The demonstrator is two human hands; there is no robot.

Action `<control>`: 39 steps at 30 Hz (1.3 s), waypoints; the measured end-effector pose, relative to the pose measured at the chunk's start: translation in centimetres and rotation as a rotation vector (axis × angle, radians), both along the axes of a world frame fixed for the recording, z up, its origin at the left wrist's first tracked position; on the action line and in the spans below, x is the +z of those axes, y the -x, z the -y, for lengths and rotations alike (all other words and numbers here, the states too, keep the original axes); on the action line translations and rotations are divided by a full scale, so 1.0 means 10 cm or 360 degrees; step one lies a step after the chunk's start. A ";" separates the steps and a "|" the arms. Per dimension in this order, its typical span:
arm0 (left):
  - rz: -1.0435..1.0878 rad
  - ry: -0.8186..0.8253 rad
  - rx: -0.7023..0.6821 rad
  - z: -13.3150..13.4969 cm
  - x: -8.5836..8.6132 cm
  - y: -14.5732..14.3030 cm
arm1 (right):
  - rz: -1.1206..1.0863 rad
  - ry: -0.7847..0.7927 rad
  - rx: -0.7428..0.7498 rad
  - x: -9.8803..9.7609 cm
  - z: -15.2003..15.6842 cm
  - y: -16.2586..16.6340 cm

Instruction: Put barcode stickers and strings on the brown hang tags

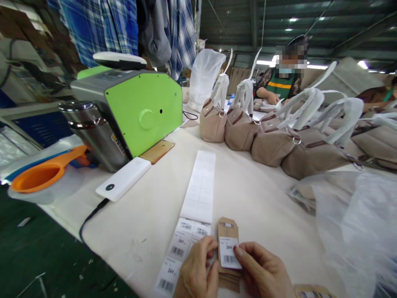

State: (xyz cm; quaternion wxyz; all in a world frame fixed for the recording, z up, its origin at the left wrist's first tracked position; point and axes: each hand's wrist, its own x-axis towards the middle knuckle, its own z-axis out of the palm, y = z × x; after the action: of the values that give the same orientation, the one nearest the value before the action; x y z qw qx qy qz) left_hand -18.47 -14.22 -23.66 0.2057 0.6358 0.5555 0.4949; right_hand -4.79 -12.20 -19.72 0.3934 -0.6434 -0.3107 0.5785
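A small stack of brown cardboard hang tags (228, 227) lies on the table in front of me. On the top tag sits a white price sticker (228, 247) with a barcode and "24" printed on it. My right hand (263, 267) pinches the sticker's right edge between thumb and finger. At the stack's left side is my left hand (198, 269), its fingers curled, with a gap between thumb and forefinger; it holds nothing I can see. Under and beside it runs a strip of printed price stickers (176, 242), whose far part is blank white backing (200, 186).
Several beige handbags (271, 142) with wrapped handles stand at the back right. Clear plastic bags (356, 219) lie at the right. To the left are a green label printer (145, 111), steel flask (102, 136), power bank (124, 178), phone (158, 152) and orange scoop (40, 176). A co-worker (279, 87) works opposite.
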 end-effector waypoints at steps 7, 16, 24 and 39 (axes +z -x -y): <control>-0.0034 -0.0010 -0.0041 0.00 0.04 0.03 | 0.0062 0.0031 -0.0022 0.06 0.00 0.04; -0.0172 -0.0090 -0.0118 -0.04 0.05 0.06 | 0.0180 -0.0077 -0.0061 0.01 0.03 0.07; -0.0188 -0.0081 -0.0252 -0.05 0.07 0.10 | 0.0139 -0.0127 -0.0111 0.01 0.04 0.10; -0.0592 -0.0290 -0.0389 -0.10 0.09 0.20 | 0.0466 -0.0218 0.0106 -0.03 0.03 0.06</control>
State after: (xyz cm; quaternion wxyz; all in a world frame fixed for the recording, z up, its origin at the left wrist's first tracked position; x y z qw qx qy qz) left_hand -20.43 -13.24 -22.73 0.1001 0.7944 0.4556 0.3889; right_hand -5.43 -12.53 -20.02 0.3674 -0.6820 -0.4246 0.4686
